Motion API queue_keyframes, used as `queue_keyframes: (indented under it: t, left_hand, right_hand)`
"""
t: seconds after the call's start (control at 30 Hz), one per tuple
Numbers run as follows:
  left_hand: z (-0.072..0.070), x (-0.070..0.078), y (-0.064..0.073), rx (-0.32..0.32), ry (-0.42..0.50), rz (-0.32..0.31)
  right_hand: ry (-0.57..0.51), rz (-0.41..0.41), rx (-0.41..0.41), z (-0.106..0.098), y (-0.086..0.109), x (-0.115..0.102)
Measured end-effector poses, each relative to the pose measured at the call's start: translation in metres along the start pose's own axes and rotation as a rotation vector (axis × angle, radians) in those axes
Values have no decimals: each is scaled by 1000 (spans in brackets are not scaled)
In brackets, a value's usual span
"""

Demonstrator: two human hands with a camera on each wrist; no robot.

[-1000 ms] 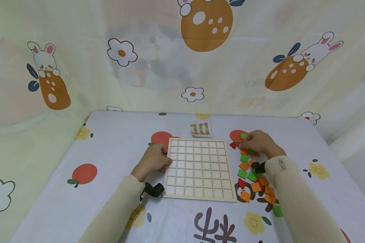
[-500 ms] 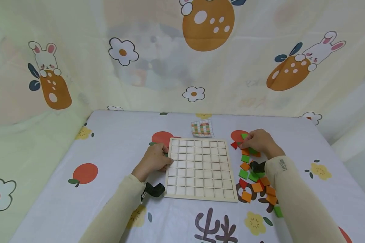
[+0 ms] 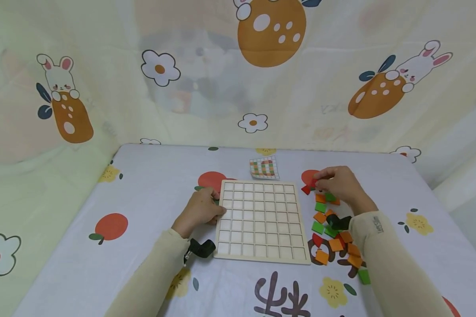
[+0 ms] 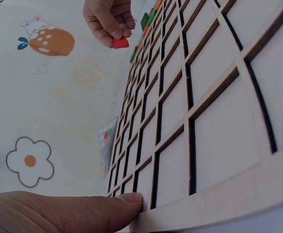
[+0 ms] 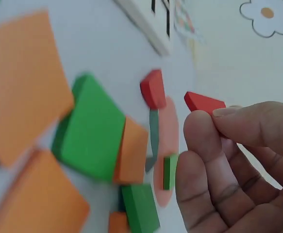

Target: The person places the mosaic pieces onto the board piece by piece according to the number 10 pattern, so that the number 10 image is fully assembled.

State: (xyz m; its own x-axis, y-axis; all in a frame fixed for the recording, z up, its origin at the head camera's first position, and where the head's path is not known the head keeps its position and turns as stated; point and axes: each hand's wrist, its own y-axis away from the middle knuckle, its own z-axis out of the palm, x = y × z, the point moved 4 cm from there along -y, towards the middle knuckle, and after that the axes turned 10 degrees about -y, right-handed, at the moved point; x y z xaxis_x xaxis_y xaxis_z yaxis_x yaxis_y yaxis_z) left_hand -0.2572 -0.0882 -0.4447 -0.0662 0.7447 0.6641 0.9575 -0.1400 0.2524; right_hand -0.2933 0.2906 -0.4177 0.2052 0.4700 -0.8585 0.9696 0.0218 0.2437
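A square wooden grid board (image 3: 262,220) lies mid-table, its cells bare. My left hand (image 3: 199,207) grips its left edge; in the left wrist view the thumb (image 4: 97,209) lies on the rim, the other fingers hidden. Raised over the far end of the scattered tiles, my right hand (image 3: 342,185) pinches a small red tile (image 5: 203,102) between thumb and fingertips. Another red tile (image 5: 154,89) rests on the cloth just beyond. Nearby, green tiles (image 5: 93,128) and orange tiles (image 5: 29,82) lie loosely, some overlapping.
A small paper card (image 3: 264,167) with a coloured grid pattern lies behind the board. Loose tiles spread along the board's right side toward the front, up to a green tile (image 3: 364,277) beside the right sleeve. A patterned curtain (image 3: 206,101) hangs behind the table.
My right hand has lifted from the tiles with a red tile between its fingertips. The left hand and the board stay put.
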Motion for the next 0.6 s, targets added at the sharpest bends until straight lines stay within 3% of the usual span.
queue_keyframes:
  t: [0.4,0.6]
  left_hand:
    - [-1,0,1,4,2,-3]
    - [0,-2,-1,5,-7,-4]
  right_hand:
    - [-223,-27,-62,29,0,-9]
    - [-233,-54,-87,46,-4,-12]
